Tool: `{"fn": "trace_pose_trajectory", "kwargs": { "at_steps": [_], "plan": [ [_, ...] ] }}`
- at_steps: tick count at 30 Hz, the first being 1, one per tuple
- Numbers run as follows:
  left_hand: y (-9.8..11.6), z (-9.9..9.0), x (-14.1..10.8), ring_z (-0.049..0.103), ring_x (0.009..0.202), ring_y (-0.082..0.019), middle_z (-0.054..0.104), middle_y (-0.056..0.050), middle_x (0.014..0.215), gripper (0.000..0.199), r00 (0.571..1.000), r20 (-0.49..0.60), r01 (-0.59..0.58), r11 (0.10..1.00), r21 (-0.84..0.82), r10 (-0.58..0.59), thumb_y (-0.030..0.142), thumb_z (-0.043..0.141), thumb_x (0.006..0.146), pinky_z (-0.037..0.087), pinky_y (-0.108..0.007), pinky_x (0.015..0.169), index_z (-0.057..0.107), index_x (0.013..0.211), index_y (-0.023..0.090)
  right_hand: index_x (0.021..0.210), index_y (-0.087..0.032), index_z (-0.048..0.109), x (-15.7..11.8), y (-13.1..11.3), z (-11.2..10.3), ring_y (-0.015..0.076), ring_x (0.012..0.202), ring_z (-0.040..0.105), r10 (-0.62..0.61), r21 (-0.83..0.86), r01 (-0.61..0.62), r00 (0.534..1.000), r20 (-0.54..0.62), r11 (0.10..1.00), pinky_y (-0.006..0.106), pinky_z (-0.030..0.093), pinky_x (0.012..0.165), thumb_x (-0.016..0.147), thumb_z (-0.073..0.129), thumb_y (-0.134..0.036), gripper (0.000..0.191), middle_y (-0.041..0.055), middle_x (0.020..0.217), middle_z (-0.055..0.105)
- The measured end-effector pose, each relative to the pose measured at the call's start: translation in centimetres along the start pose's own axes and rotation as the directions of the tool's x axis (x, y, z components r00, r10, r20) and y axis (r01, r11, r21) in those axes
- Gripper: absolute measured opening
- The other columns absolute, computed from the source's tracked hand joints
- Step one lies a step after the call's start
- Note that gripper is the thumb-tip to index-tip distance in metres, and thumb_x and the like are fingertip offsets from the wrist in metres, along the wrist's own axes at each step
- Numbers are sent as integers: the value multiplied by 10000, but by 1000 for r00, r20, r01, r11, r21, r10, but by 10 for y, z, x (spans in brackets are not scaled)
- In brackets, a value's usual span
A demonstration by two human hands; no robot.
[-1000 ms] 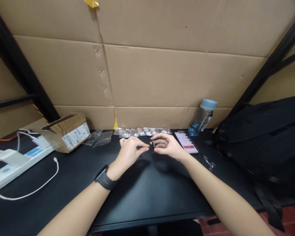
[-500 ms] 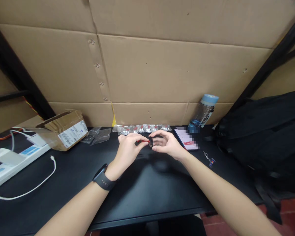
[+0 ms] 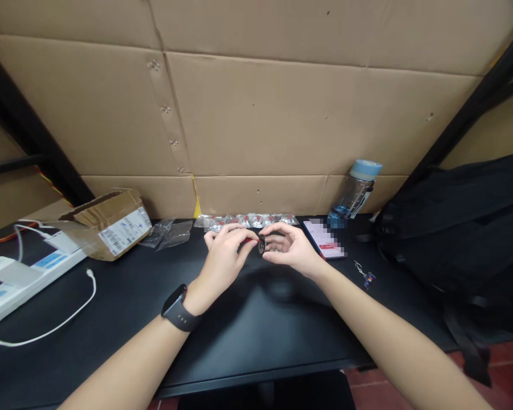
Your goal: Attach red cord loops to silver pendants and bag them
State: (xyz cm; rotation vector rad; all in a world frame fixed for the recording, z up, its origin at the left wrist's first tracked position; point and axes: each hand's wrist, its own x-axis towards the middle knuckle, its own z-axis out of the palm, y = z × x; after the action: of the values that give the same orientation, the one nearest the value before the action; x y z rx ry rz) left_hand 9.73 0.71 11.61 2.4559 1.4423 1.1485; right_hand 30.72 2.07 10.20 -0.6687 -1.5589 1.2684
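Observation:
A small round dark disc (image 3: 262, 245) stands on edge between my hands, above the black table. My right hand (image 3: 293, 249) grips its rim between thumb and fingertips, the other fingers curved behind it. My left hand (image 3: 227, 253), wearing a black watch (image 3: 180, 307) at the wrist, pinches a thin red piece (image 3: 248, 240) at the disc's left face. Whether the red piece is part of the disc I cannot tell; the left fingers cover most of it. Behind the hands lies a row of clear plastic packets (image 3: 256, 220) with round, partly red things inside.
On the left are an open cardboard box (image 3: 123, 230), empty-looking plastic bags (image 3: 175, 234), a white power strip (image 3: 38, 279) and a white cable (image 3: 68, 320). To the right stand a phone (image 3: 325, 239), a water bottle (image 3: 353, 193), a keychain (image 3: 369, 279) and a black backpack (image 3: 465, 239).
The disc has turned slightly, so more of its left face shows. Both hands keep nearly the same place and hold. The camera view has shifted a little.

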Motion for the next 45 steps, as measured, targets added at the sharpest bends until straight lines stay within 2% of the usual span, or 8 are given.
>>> {"fn": "trace_pose_trajectory", "kwargs": {
  "at_steps": [5,10,16,22,25,29,37,45],
  "plan": [
    [-2,0,0,597,1170,-246,778,-4,1042,108,1000,-5,28,1000,1,-28,331,638,957,261,-420,950,715,905,277,1066,-236,669,0,1,-1,194,956,706,-4,4,4,1000,-25,1000,396,587,930,640,925,-252,497,60,1197,664],
    [-5,1,0,611,1157,-242,789,21,1006,114,1000,7,-8,1000,-27,8,309,658,947,258,-431,969,762,903,322,1060,-237,670,0,-1,0,180,932,706,-10,18,10,1000,-18,1000,383,583,925,642,924,-232,489,50,1180,664],
    [-1,1,-1,619,1125,-239,775,-14,1110,150,1000,29,-3,999,-35,4,344,621,968,302,-417,953,760,1021,317,1070,-234,665,-1,-1,3,198,973,705,-8,5,8,1000,-10,1000,395,582,938,658,917,-259,484,55,1180,662],
    [0,-1,0,582,1180,-252,773,-3,1040,160,998,1,-60,998,13,60,337,608,983,275,-431,950,758,936,307,1063,-235,664,0,-1,3,201,966,710,-16,20,16,1000,-15,1000,413,581,951,644,926,-260,495,54,1179,665],
    [-1,-1,0,553,1221,-262,735,-20,1142,160,993,-41,-113,993,30,114,355,612,982,273,-438,951,755,931,306,1057,-240,671,0,-1,4,199,969,708,-19,26,19,1000,-16,999,404,577,952,645,926,-241,485,46,1162,670],
    [-2,2,-2,527,1238,-270,677,-36,1217,137,988,-93,-120,991,61,125,348,636,966,278,-438,950,757,917,307,1044,-235,680,-1,-2,6,190,962,707,-27,26,28,999,-30,999,382,577,938,636,929,-219,477,39,1146,675],
    [-2,3,-2,512,1217,-271,669,-47,1164,135,988,-65,-132,988,80,137,331,613,976,285,-431,933,734,931,290,1028,-228,684,-1,-2,7,203,957,720,-7,8,8,997,-81,1000,404,589,947,615,942,-242,487,48,1139,695],
    [-1,4,-3,535,1172,-258,677,-49,1094,118,981,-110,-150,987,64,157,266,617,969,282,-415,896,722,916,263,1029,-219,671,-3,1,13,228,1004,736,-3,28,6,995,-101,1000,417,595,961,644,930,-239,465,68,1206,694]
  ]
}}
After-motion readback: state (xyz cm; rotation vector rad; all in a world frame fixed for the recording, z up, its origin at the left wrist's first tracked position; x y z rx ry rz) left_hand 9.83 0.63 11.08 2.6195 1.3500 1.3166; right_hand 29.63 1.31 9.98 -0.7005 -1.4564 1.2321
